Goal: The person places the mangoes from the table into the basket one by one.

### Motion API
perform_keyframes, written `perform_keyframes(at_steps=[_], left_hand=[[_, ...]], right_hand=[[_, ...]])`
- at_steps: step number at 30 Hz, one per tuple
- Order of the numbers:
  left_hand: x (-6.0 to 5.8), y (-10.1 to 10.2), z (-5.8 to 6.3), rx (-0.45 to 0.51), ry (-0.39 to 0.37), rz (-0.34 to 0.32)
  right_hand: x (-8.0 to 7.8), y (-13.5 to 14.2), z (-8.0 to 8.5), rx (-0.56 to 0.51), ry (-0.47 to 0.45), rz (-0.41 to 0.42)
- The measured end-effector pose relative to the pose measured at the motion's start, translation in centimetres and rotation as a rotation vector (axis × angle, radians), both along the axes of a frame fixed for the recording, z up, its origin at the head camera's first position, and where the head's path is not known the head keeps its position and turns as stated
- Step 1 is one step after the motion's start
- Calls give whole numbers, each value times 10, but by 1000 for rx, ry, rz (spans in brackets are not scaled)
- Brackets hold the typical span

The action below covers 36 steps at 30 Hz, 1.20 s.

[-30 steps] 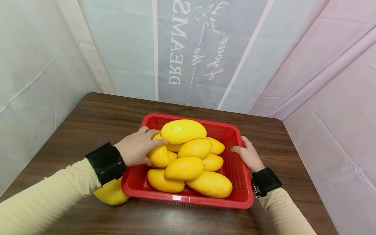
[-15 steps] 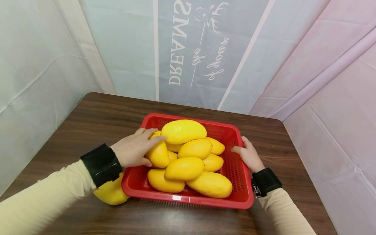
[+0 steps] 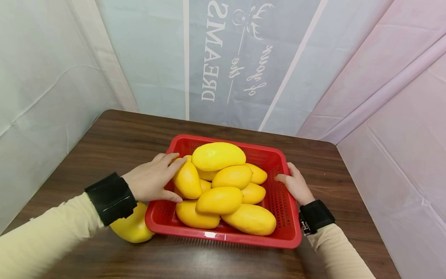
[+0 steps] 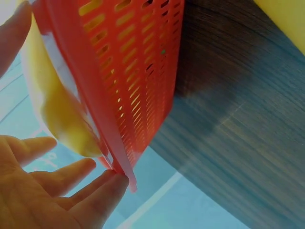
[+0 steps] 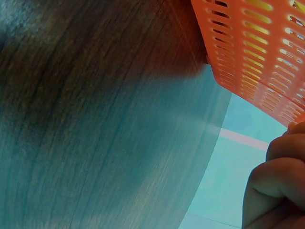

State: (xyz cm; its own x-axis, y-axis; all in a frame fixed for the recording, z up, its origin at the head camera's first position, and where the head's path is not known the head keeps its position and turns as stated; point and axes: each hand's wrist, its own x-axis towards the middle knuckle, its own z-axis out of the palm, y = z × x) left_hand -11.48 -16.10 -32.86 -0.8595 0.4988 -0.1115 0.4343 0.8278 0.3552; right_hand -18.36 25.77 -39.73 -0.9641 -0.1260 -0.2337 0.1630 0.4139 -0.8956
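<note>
A red plastic basket (image 3: 223, 237) holds several yellow mangoes, piled above one another. Over its left rim, my left hand (image 3: 151, 178) has its fingers spread beside the leftmost mango (image 3: 188, 180). In the left wrist view, a fingertip of that hand (image 4: 71, 191) meets the basket rim (image 4: 102, 114), and the mango (image 4: 62, 109) shows between thumb and fingers. My right hand (image 3: 296, 184) grips the right rim, thumb inside and fingers outside. The right wrist view shows the curled fingers (image 5: 281, 176) against the slotted basket wall (image 5: 248, 52).
Another mango (image 3: 134, 224) lies on the dark wooden table (image 3: 104, 147), left of the basket and partly behind my left wrist. Fabric backdrops (image 3: 150, 58) with mirrored lettering stand behind and at both sides of the table.
My left hand has drawn back leftward off the leftmost mango, its fingers opening. That mango stays in the basket, leaning slightly. My right hand keeps its hold on the rim.
</note>
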Motion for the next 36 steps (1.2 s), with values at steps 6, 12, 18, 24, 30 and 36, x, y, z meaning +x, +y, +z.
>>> perform_keyframes(at_steps=[6, 12, 18, 24, 30, 36], left_hand=[[5, -6, 0, -30, 10, 27], [10, -13, 0, -75, 24, 51], [15, -20, -1, -28, -6, 78], [20, -28, -8, 25, -40, 90], [23, -32, -15, 6, -103, 88], [26, -34, -20, 12, -118, 96]], right_hand=[[0, 0, 1, 4, 0, 1], [0, -1, 1, 8, 2, 1], [0, -1, 1, 10, 7, -1], [0, 0, 0, 8, -3, -7], [0, 1, 0, 8, -4, -6], [0, 0, 0, 7, -5, -8]])
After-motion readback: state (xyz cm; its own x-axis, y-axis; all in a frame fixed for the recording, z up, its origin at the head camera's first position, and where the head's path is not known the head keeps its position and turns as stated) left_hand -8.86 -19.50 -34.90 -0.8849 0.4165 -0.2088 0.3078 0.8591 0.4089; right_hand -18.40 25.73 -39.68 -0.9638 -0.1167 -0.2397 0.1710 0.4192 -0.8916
